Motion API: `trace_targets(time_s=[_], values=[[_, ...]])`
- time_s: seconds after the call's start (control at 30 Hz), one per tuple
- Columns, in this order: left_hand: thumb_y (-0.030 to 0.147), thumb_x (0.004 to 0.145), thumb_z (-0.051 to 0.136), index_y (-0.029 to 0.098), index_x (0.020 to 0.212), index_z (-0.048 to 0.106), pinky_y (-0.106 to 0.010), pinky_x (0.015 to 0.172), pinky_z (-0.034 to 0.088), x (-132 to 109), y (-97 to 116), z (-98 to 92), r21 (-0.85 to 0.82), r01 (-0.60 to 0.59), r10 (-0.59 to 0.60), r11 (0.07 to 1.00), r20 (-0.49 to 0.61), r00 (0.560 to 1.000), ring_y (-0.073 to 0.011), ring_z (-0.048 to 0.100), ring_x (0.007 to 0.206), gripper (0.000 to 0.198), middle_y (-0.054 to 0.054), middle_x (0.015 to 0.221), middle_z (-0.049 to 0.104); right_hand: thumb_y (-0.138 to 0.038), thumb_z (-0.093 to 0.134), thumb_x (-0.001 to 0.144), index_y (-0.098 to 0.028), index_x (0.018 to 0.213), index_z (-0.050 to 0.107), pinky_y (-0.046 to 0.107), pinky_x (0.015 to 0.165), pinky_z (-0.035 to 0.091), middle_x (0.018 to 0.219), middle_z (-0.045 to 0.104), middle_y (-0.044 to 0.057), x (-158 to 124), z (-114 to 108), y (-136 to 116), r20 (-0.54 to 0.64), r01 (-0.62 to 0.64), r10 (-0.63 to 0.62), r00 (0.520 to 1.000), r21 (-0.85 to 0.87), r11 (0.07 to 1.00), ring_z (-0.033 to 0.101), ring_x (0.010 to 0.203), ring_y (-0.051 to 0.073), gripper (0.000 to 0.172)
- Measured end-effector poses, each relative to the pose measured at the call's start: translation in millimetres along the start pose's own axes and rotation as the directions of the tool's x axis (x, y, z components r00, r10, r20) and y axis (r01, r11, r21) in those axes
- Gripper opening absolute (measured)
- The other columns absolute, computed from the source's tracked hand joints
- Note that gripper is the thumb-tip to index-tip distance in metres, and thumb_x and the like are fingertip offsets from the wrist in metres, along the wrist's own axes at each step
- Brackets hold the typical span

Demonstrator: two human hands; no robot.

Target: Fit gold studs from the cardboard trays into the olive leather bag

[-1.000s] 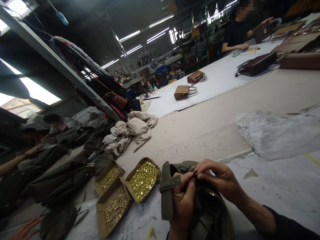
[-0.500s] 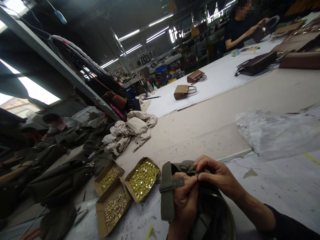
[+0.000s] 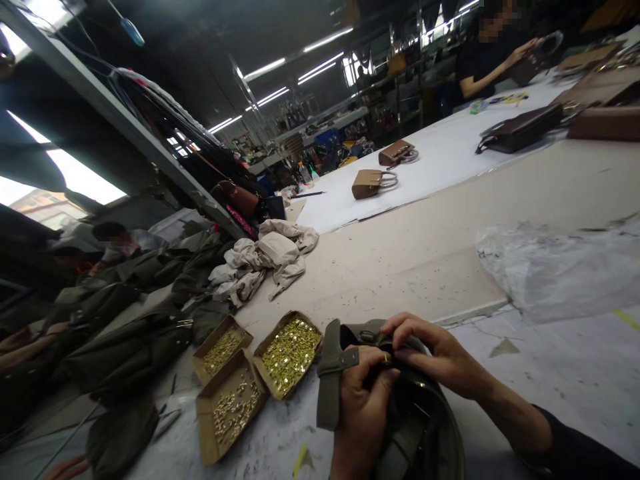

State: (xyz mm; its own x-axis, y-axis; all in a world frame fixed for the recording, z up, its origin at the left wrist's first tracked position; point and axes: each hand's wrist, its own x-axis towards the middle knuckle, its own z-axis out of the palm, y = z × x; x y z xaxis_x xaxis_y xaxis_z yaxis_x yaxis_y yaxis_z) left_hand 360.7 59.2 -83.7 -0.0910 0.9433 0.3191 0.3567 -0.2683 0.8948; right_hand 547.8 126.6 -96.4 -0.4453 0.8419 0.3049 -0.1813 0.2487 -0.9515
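Note:
An olive-green bag (image 3: 327, 400) stands in front of me, its dark opening facing me and a buckled strap on its left side. My left hand (image 3: 361, 407) is closed around the bag's upper edge, the thumb on the near side. By its index fingertip shows a small gold metal piece (image 3: 387, 358), partly hidden. My right hand (image 3: 435, 350) has its fingers closed on the bag's rim just to the right; what else they may hold is hidden. Left of the bag lie a cardboard tray of gold studs (image 3: 290, 350) and a tray of small gold caps (image 3: 207, 427).
A third small tray (image 3: 220, 353) sits behind these. Crumpled beige cloth (image 3: 280, 250) and dark olive bags (image 3: 130, 333) lie to the left. Two small brown handbags (image 3: 367, 183) stand farther back. Clear plastic (image 3: 560, 267) lies at right; a person (image 3: 483, 67) works beyond.
My left thumb has moved down, away from the index finger, showing the gold piece. My right fingers have shifted slightly on the rim. The view has moved a little.

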Motion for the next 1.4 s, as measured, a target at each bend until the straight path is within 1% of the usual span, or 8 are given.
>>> trace_targets(time_s=[0.33,0.43,0.6,0.67,0.83,0.97,1.2,1.4], values=[[0.027,0.097,0.062,0.021,0.098,0.073,-0.037,0.092,0.05,-5,8,-16.7,0.146,0.149,-0.152,0.978,0.01,0.988,-0.0246,0.065,0.099,0.013,-0.007,0.1,0.072,-0.015,0.052,0.101,-0.027,0.1,0.069,0.032,0.098,0.049,0.13,0.063,0.003,8,-7,-12,0.151,0.093,-0.03,0.988,-0.428,0.899,0.062,0.117,0.021,0.021],[0.03,0.099,0.057,0.022,0.1,0.072,-0.039,0.093,0.049,-6,9,-19.0,0.152,0.199,-0.206,0.968,0.026,0.978,-0.0255,0.064,0.099,0.018,-0.007,0.1,0.071,-0.01,0.058,0.096,-0.024,0.093,0.06,0.031,0.082,0.05,0.115,0.068,0.003,19,-5,-27,0.236,0.167,-0.009,0.972,-0.66,0.732,0.066,0.098,0.02,0.015],[0.035,0.098,0.058,0.021,0.102,0.073,-0.038,0.093,0.049,-6,12,-17.2,0.062,0.241,-0.241,0.968,-0.01,0.97,-0.0254,0.065,0.098,0.021,-0.007,0.1,0.072,-0.015,0.076,0.088,-0.022,0.089,0.053,0.034,0.064,0.043,0.086,0.064,0.002,28,16,-35,0.286,0.281,-0.021,0.958,-0.919,0.277,0.063,0.076,0.024,0.024],[0.036,0.098,0.058,0.02,0.101,0.073,-0.037,0.091,0.049,-6,11,-18.7,0.028,0.268,-0.268,0.963,-0.018,0.963,-0.0251,0.066,0.097,0.022,-0.006,0.098,0.073,-0.018,0.072,0.092,-0.022,0.089,0.052,0.034,0.064,0.042,0.083,0.064,0.003,30,21,-30,0.286,0.296,-0.075,0.955,-0.928,0.228,0.063,0.074,0.025,0.021],[0.038,0.094,0.061,0.02,0.094,0.072,-0.039,0.094,0.049,0,6,-23.8,-0.045,0.307,-0.307,0.951,-0.008,0.952,-0.0261,0.066,0.098,0.021,-0.007,0.095,0.073,-0.027,0.056,0.102,-0.024,0.093,0.053,0.032,0.066,0.043,0.08,0.065,0.0,38,11,-16,0.072,0.115,-0.103,0.992,-0.853,0.51,0.061,0.07,0.021,0.011],[0.03,0.088,0.065,0.021,0.087,0.073,-0.048,0.115,0.039,9,2,-18.5,-0.153,0.235,-0.236,0.96,0.007,0.972,-0.0302,0.062,0.122,0.013,-0.01,0.121,0.073,-0.031,0.051,0.103,-0.026,0.104,0.062,0.033,0.077,0.047,0.094,0.072,0.001,42,0,-10,-0.007,0.03,-0.049,0.999,-0.704,0.709,0.067,0.083,0.022,0.012],[0.027,0.087,0.065,0.02,0.08,0.071,-0.049,0.115,0.04,18,2,-10.1,-0.108,0.167,-0.175,0.98,-0.071,0.982,-0.0293,0.062,0.12,0.011,-0.01,0.118,0.072,-0.046,0.058,0.1,-0.024,0.107,0.062,0.026,0.06,0.044,0.079,0.068,-0.002,45,-4,14,-0.039,-0.157,0.154,0.987,-0.352,0.923,0.057,0.064,0.015,0.023],[0.03,0.09,0.064,0.018,0.093,0.073,-0.042,0.109,0.046,21,-2,-11.7,-0.215,0.247,-0.246,0.945,0.03,0.969,-0.0269,0.066,0.112,0.015,-0.01,0.109,0.074,-0.049,0.051,0.102,-0.02,0.101,0.063,0.026,0.058,0.044,0.072,0.063,-0.001,50,-5,29,0.084,-0.156,0.185,0.979,-0.271,0.95,0.057,0.062,0.015,0.032]])
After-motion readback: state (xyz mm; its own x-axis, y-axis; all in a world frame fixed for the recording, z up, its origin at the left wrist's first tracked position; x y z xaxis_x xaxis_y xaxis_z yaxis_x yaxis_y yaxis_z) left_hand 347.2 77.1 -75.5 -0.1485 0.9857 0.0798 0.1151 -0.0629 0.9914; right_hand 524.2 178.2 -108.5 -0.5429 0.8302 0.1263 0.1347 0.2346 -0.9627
